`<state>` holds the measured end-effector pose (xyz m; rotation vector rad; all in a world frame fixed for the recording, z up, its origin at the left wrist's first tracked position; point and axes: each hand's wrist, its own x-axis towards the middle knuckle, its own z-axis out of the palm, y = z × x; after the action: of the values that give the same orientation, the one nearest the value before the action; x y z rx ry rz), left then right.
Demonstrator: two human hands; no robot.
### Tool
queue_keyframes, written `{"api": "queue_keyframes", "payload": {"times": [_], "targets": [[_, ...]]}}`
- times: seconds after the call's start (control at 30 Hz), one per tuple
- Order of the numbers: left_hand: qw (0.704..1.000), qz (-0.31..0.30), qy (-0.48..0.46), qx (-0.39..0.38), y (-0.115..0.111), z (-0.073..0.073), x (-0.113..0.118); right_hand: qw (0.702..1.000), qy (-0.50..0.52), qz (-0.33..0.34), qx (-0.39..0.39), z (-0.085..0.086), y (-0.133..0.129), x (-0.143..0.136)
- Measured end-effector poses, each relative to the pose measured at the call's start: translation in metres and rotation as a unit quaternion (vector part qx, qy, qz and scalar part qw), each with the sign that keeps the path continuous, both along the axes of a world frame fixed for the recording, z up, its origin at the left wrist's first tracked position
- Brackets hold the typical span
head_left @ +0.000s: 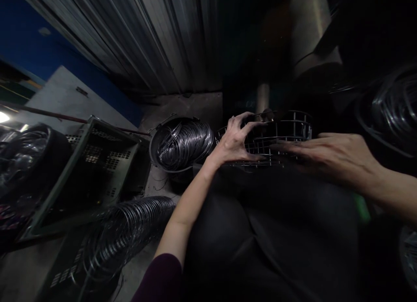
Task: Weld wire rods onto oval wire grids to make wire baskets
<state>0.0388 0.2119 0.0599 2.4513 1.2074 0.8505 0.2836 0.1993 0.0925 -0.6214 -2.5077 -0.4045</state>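
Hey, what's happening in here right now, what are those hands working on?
A seated person has both hands on a round wire cage resting at their knees. The left hand spreads its fingers over the cage's near rim, while the right hand lies flat along its side. To the left, a dark bucket holds a bundle of wire rings, more rings lie on a crate, and a grey plastic crate sits beside them. The light is dim.

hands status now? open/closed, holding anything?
Left hand: open, fingers spread, fingertips on the wire cage.
Right hand: open and flat, fingers against the cage's side; no closed grip visible.
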Motion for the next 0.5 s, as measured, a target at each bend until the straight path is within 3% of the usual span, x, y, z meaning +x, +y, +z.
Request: {"api": "queue_keyframes", "payload": {"times": [0.13, 0.27, 0.43, 0.5], "targets": [[1.000, -0.003, -0.002, 0.004, 0.004, 0.000, -0.002, 0.999, 0.033, 0.016, -0.024, 0.005, 0.001, -0.007], [0.999, -0.016, -0.030, -0.015, 0.004, -0.001, -0.004, 0.999, 0.035, -0.021, -0.017, 0.001, -0.002, -0.003], [0.998, -0.007, -0.051, -0.029, 0.006, 0.001, -0.004, 0.985, -0.012, -0.085, -0.152, -0.008, -0.010, 0.008], [0.998, -0.010, -0.058, -0.030, 0.012, 0.000, -0.004, 0.979, -0.024, -0.123, -0.160, -0.008, -0.008, 0.007]]}}
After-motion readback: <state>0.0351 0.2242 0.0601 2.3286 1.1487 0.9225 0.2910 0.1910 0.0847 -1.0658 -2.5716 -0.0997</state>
